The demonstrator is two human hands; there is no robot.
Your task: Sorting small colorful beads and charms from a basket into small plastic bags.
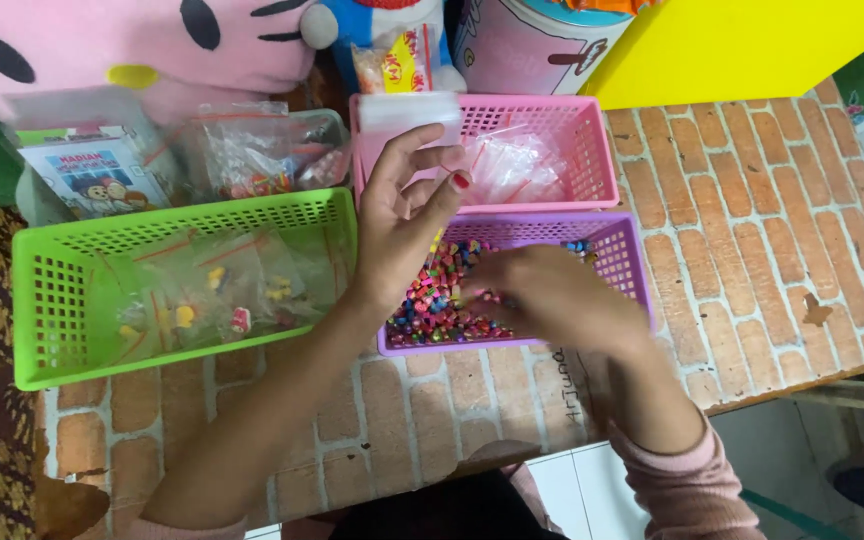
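Observation:
My left hand (404,215) is raised over the seam between the pink basket (592,150) and the purple basket (624,250), pinching a small clear plastic bag (407,110) by its lower edge. My right hand (542,295), blurred, reaches down into the purple basket among several small colourful beads (432,300); whether it grips any is not visible. The pink basket holds empty clear zip bags (517,160).
A green basket (42,300) at left holds filled little bags. Behind it sits a clear tub of more bags (262,150) and a printed box (97,175). Plush toys (152,40) and a yellow board (742,40) line the back. The brick-patterned table edge (802,385) is at right.

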